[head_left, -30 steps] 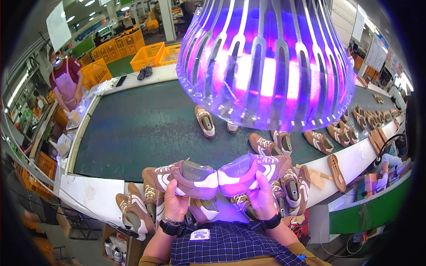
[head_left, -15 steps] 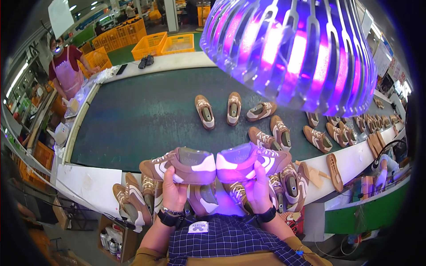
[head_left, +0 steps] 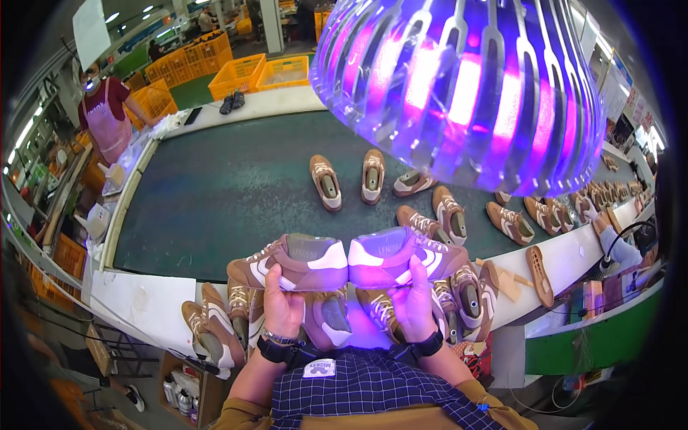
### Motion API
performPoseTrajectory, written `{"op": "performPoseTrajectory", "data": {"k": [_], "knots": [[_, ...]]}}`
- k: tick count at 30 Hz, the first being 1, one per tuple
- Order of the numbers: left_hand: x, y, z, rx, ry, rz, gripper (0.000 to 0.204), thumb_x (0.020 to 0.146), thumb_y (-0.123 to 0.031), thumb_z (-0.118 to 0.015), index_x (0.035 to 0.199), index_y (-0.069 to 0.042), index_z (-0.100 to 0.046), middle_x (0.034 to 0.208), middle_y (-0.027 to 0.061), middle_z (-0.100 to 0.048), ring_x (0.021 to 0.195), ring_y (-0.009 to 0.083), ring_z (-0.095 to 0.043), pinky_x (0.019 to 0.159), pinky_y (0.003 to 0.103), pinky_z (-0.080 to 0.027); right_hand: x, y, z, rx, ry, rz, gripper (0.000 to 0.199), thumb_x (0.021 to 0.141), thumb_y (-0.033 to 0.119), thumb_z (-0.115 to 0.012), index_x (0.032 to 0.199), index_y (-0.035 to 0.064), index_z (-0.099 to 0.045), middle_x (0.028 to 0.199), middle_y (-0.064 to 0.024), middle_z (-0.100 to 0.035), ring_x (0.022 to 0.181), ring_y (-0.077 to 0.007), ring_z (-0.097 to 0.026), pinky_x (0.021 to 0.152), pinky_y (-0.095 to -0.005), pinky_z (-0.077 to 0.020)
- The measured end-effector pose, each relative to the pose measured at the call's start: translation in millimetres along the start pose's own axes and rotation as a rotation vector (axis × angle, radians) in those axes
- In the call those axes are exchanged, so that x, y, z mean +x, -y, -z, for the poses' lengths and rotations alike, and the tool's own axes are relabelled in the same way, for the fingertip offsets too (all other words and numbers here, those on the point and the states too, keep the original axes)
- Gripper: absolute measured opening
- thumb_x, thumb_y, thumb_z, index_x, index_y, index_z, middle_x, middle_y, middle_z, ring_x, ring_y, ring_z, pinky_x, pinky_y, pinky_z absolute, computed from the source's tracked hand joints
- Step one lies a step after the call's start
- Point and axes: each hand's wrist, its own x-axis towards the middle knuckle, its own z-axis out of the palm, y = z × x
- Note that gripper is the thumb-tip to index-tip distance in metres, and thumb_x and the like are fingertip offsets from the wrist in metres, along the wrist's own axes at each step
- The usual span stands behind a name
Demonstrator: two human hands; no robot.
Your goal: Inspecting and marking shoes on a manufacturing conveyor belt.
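Note:
My left hand (head_left: 284,309) is closed round a brown sneaker (head_left: 251,269) with a white heel patch and pale laces. My right hand (head_left: 415,308) grips a matching sneaker (head_left: 448,264), tinted purple by the light. Both shoes are raised in front of me, soles down and toes outward, their white heels touching or nearly so. Grey-green shoe lasts fill their openings. Beneath them, more brown sneakers (head_left: 215,322) crowd the near white ledge, partly hidden by my hands.
A large slotted lamp (head_left: 466,93) glowing purple hangs close at the upper right. Several sneakers (head_left: 324,183) stand on the dark green belt (head_left: 215,193). Loose soles (head_left: 539,276) lie on the right ledge. One co-worker (head_left: 107,115) stands far left; another person's arm (head_left: 618,247) reaches in at right.
The two sneakers have levelled slightly in my hands, heels still together. At the right, the other person's arm has reached toward the belt. The view has shifted a little.

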Motion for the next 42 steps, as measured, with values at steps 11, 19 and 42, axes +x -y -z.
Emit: {"op": "performPoseTrajectory", "data": {"k": [11,19,42], "knots": [[-9,-10,2,0.132,0.065,-0.086,0.042,0.085,-0.025,-0.059,0.121,-0.005,-0.049,0.117,0.0055,-0.056,0.108,0.0181,-0.053,0.096,0.036,-0.041,5,11,4,-0.125,0.04,0.005,0.036,0.088,0.016,-0.058,0.121,0.0068,-0.046,0.107,-0.0049,-0.057,0.099,-0.0177,-0.058,0.082,-0.0349,-0.0528],[10,-32,26,0.038,0.095,0.009,0.041,0.086,-0.026,-0.057,0.12,-0.005,-0.05,0.118,0.0064,-0.056,0.108,0.0205,-0.053,0.096,0.036,-0.041,17,7,4,-0.086,0.163,-0.122,0.048,0.087,0.023,-0.055,0.129,0.0026,-0.041,0.123,-0.009,-0.052,0.11,-0.0209,-0.053,0.102,-0.0355,-0.0366],[178,-163,172,0.781,-0.296,0.221,0.073,0.081,-0.039,-0.063,0.136,-0.002,-0.033,0.143,0.0164,-0.029,0.135,0.0309,-0.021,0.106,0.052,-0.02,324,-167,-146,-0.387,0.448,-0.526,0.043,0.094,0.033,-0.036,0.123,0.0013,-0.046,0.116,-0.018,-0.056,0.101,-0.0318,-0.058,0.085,-0.0496,-0.0479]]}}
